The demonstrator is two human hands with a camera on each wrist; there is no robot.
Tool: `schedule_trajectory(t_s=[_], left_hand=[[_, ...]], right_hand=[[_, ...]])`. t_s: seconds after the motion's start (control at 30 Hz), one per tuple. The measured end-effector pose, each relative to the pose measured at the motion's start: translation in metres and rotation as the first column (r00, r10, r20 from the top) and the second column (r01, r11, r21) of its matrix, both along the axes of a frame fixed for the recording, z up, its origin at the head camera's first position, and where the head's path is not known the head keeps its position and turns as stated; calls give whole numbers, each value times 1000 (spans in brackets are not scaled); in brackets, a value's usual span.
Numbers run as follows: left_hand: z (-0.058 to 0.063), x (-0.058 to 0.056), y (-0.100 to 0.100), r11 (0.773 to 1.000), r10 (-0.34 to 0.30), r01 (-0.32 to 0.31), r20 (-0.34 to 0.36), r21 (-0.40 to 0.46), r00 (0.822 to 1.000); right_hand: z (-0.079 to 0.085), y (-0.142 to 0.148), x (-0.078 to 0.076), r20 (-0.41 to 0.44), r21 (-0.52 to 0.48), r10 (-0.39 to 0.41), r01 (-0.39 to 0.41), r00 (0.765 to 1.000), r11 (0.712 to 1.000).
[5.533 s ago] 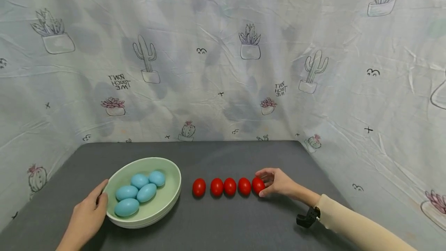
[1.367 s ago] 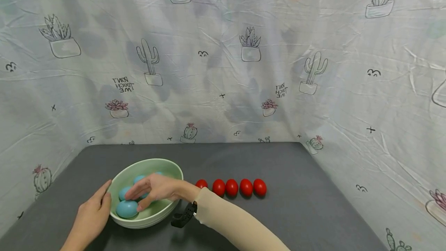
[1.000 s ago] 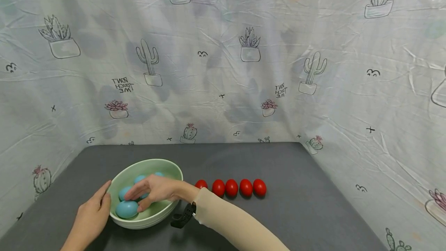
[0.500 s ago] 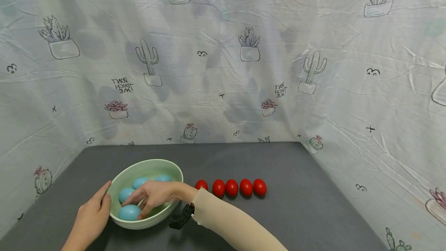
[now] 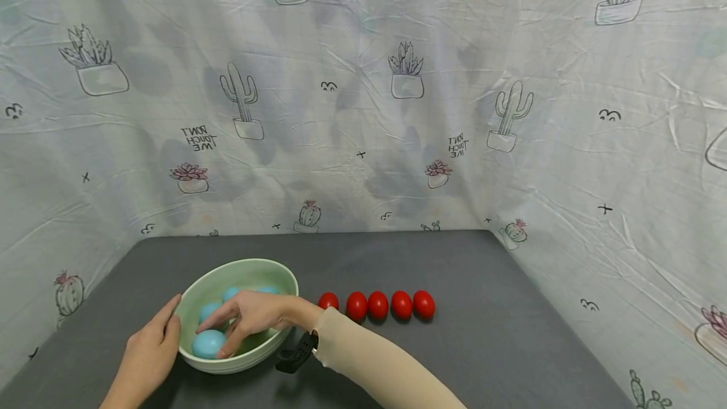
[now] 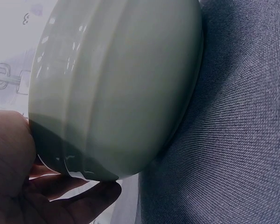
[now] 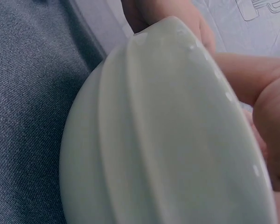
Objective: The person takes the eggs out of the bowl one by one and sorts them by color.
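A pale green bowl (image 5: 244,270) stands at the left of the grey table, with several blue eggs inside. My left hand (image 5: 150,343) holds the bowl's left side; in the left wrist view its fingers (image 6: 100,198) curl at the bowl's wall. My right hand (image 5: 252,314) reaches into the bowl, its fingers and thumb around the nearest blue egg (image 5: 207,344). Another blue egg (image 5: 209,310) lies behind that one, and more are partly hidden by the hand. In the right wrist view the bowl's wall (image 7: 177,116) hides the eggs and most fingertips.
Several red eggs (image 5: 401,305) lie in a row on the table (image 5: 483,346) right of the bowl; the right forearm partly covers the leftmost egg (image 5: 328,300). A cactus-print curtain (image 5: 363,112) stands behind the table and at its sides.
My right hand has moved from the rightmost red egg into the bowl. Lately its fingers have lowered and bent around the nearest blue egg, and the eggs have shifted slightly. My left hand stays on the bowl.
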State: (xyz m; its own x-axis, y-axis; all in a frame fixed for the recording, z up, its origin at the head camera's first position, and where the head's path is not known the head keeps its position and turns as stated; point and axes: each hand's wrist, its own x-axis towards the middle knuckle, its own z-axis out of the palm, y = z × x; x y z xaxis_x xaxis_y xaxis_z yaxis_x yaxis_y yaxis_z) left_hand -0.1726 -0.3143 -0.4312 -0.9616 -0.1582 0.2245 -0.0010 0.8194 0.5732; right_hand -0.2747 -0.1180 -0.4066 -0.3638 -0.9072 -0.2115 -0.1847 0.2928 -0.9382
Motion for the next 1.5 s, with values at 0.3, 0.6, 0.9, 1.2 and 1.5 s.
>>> schedule_trajectory(t_s=[0.3,0.6,0.9,1.2,1.5], left_hand=[[0,3,-1,1000,-10,11,-12,7,1000],[1,3,1,1000,-27,27,-3,9,1000],[2,2,1,1000,-21,21,14,20,1000],[3,0,-1,999,-26,27,-38,23,999],[3,0,-1,1000,-20,20,-9,15,1000]], right_hand=[[2,5,5,-28,-105,-101,97,995,990],[9,32,11,-22,-412,-310,274,950,869],[36,95,26,-78,-575,-464,341,882,744],[5,159,45,-136,-452,-648,535,749,714],[-23,179,68,-189,-335,-704,630,684,701]])
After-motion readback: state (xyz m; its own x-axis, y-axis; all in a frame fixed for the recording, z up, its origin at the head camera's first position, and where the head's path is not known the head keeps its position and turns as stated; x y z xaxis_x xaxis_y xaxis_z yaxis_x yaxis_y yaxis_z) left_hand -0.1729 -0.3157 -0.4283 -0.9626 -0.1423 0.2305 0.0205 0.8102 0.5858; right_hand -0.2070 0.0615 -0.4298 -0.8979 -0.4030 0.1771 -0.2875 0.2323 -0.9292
